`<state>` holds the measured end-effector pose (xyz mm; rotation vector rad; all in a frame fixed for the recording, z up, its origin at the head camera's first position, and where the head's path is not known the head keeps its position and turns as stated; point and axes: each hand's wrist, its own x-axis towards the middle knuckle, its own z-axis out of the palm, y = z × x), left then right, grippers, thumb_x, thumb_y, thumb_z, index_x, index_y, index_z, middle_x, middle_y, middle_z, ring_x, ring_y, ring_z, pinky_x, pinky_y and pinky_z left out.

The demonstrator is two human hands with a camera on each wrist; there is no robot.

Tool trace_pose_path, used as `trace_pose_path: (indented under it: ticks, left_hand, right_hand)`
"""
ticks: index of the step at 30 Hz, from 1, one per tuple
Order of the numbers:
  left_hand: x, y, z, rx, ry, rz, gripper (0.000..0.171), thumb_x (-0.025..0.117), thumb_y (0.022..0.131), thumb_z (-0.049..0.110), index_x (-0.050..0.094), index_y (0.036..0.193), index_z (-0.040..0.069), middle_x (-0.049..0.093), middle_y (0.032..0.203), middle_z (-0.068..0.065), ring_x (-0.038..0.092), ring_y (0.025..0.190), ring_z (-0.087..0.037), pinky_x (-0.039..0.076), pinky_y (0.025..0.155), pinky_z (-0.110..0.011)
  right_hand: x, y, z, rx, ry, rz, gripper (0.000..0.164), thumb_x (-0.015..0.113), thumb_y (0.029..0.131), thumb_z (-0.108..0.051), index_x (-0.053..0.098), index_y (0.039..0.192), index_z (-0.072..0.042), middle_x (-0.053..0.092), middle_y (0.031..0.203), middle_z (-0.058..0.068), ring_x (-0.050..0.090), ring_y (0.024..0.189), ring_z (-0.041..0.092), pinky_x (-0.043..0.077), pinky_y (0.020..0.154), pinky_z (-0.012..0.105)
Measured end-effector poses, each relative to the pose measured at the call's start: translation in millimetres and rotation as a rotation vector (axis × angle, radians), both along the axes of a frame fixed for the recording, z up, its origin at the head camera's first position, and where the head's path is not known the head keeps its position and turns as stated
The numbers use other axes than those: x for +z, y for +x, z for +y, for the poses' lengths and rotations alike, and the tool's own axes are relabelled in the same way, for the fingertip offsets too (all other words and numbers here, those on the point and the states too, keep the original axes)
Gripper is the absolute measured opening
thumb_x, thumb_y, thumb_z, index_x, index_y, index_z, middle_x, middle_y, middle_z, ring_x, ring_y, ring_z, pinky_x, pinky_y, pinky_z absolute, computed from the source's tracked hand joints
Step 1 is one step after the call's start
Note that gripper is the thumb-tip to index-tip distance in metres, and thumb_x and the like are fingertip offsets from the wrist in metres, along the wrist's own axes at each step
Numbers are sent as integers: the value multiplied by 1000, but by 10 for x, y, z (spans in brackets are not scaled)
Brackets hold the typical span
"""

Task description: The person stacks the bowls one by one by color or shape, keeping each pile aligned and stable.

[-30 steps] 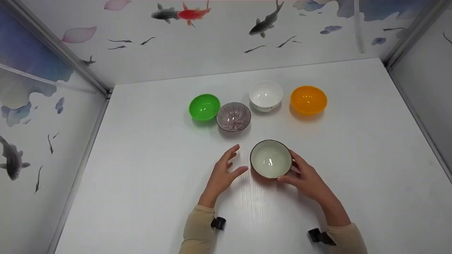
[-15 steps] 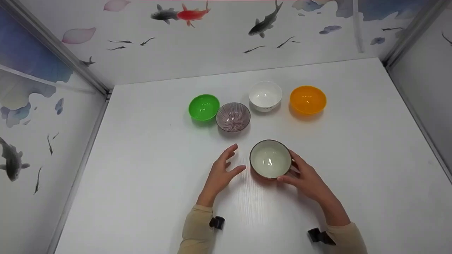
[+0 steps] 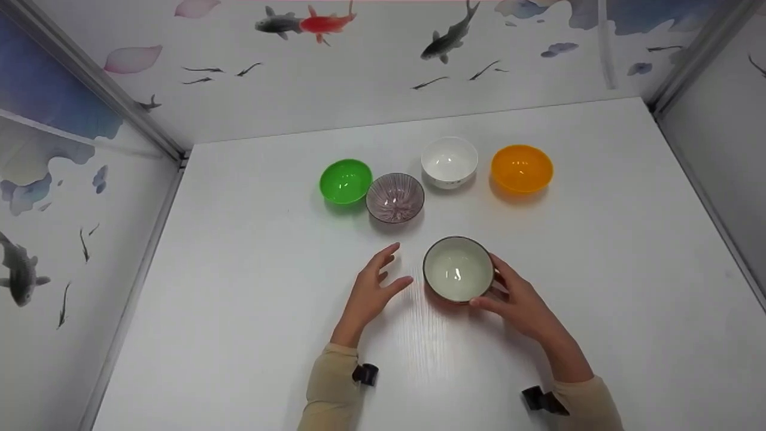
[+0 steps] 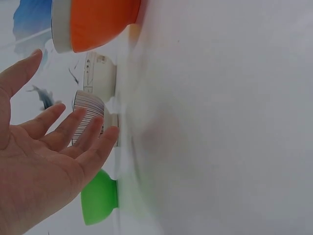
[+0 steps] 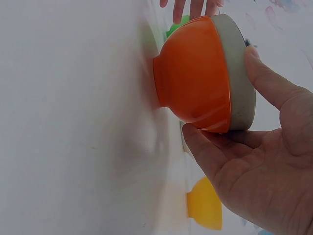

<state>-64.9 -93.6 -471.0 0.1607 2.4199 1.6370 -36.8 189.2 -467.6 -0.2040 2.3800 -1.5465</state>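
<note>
A bowl (image 3: 458, 269), pale grey-green inside with a dark rim, stands upright in front of me. Its outside (image 5: 198, 73) is orange below a pale grey band, as the right wrist view shows. My right hand (image 3: 523, 302) holds it from the right, thumb at the near rim and fingers curled against the side. To its left, my left hand (image 3: 368, 293) is apart from the bowl, palm turned toward it with fingers spread and nothing held. The left wrist view shows that left hand (image 4: 46, 156) with the orange bowl (image 4: 100, 22) beyond its thumb.
Behind are a green bowl (image 3: 346, 182), a purple-striped bowl (image 3: 395, 199) right at its side, a white bowl (image 3: 449, 163) and a yellow-orange bowl (image 3: 522, 169). The white table (image 3: 239, 287) is bounded by a back wall (image 3: 371, 90) with painted fish and by side walls.
My left hand has drawn slightly left, widening the gap to the bowl. The right hand and the bowl have stayed in place.
</note>
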Motion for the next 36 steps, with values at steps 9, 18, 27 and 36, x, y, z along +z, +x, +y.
trace_pose_path:
  ticks: [9,18,27,36]
  left_hand:
    - [7,-22,-31,7,6,8,67,72,92,21,42,150,10,43,156,-12,42,144,-34,39,117,-51]
    - [-36,-43,-63,11,29,15,65,72,92,21,43,150,11,43,156,-15,42,144,-37,39,117,-53]
    - [-21,-57,-81,38,22,-13,64,71,93,20,44,150,11,42,156,-15,41,144,-36,38,117,-52]
    - [-38,-98,-110,49,10,5,63,72,92,20,45,149,9,44,155,-16,43,143,-37,39,116,-54]
  right_hand:
    - [34,12,-5,-4,1,-9,93,79,86,-24,23,157,-3,28,162,21,35,145,46,36,116,55]
    - [-11,-13,-2,-6,-70,-22,96,80,84,-21,22,158,-5,27,162,18,34,147,43,37,114,47]
    - [-16,-4,5,0,-31,-6,95,79,86,-24,21,158,-3,26,163,21,34,146,45,38,113,50]
    - [-9,5,10,2,-39,-8,93,79,86,-23,22,158,-4,27,162,20,34,146,45,38,114,50]
